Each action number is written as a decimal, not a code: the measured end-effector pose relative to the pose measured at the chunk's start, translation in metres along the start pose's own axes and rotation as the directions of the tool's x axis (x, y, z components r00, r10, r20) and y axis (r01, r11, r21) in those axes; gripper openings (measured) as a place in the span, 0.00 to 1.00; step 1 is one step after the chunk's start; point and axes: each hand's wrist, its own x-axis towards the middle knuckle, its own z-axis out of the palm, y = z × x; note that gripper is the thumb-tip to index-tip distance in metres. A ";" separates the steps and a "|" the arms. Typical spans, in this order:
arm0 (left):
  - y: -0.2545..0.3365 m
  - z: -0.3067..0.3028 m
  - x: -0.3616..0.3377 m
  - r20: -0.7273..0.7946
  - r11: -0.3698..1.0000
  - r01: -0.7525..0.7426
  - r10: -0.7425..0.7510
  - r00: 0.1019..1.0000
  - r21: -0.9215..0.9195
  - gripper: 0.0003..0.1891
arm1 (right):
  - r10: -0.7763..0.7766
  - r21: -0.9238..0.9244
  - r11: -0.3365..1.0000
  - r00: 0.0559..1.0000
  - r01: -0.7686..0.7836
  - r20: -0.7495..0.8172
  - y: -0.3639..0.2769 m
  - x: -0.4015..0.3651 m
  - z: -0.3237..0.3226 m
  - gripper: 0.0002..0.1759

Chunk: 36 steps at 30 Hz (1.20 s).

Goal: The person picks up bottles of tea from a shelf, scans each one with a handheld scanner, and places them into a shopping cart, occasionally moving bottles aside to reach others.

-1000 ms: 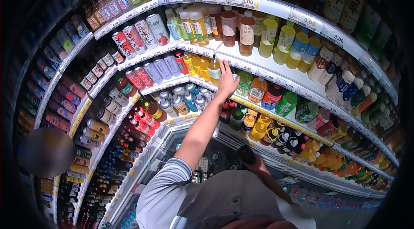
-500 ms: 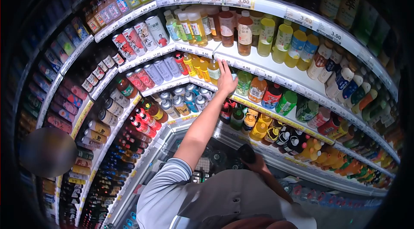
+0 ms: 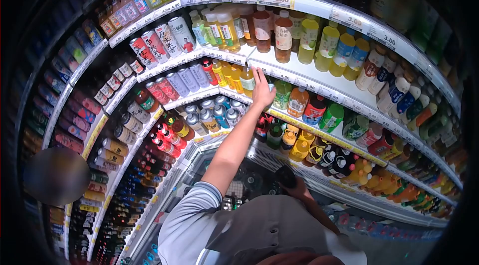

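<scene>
My left hand (image 3: 263, 90) is raised to the front edge of a shelf (image 3: 299, 83), its fingers stretched out against the price strip below the tea bottles. A pale-labelled bottle (image 3: 247, 81) stands just left of it, and a green bottle (image 3: 282, 96) is to its right. Low in front of my body, my right hand (image 3: 298, 189) is wrapped round a dark object (image 3: 285, 177), which I cannot make out clearly. Above my left hand stands a brown tea bottle (image 3: 283, 38) on the shelf.
Curved shelves of bottles and cans surround me on both sides. Soda cans (image 3: 182, 81) stand to the left, orange drinks (image 3: 301, 148) on a lower shelf. A metal grille (image 3: 264, 158) edges the bottom of the cooler. Water bottles (image 3: 369, 225) lie low at the right.
</scene>
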 end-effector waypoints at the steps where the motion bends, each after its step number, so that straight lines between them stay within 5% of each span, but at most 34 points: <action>1: 0.000 0.000 0.000 0.002 1.000 0.004 -0.004 1.000 -0.003 0.57 | 0.002 0.002 1.000 1.000 -0.002 -0.003 0.000 0.000 0.000 0.24; 24: 0.000 -0.022 -0.002 0.093 0.972 -0.024 0.002 0.996 0.235 0.57 | -0.010 -0.002 1.000 1.000 0.010 0.005 -0.004 0.007 0.004 0.27; 27: 0.001 -0.028 -0.001 0.127 0.967 -0.017 -0.016 0.992 0.254 0.57 | 0.131 -0.047 0.991 0.990 -0.129 0.060 -0.014 0.006 0.001 0.27; 32: -0.010 -0.031 0.009 0.085 0.994 -0.031 0.022 0.996 0.103 0.46 | -0.099 0.053 0.994 0.995 0.100 -0.026 0.000 0.010 0.004 0.25; 36: -0.006 -0.022 0.033 -0.186 0.992 -0.127 0.121 0.975 -0.020 0.24 | 0.000 0.106 0.994 0.998 0.007 -0.063 -0.029 0.001 -0.007 0.25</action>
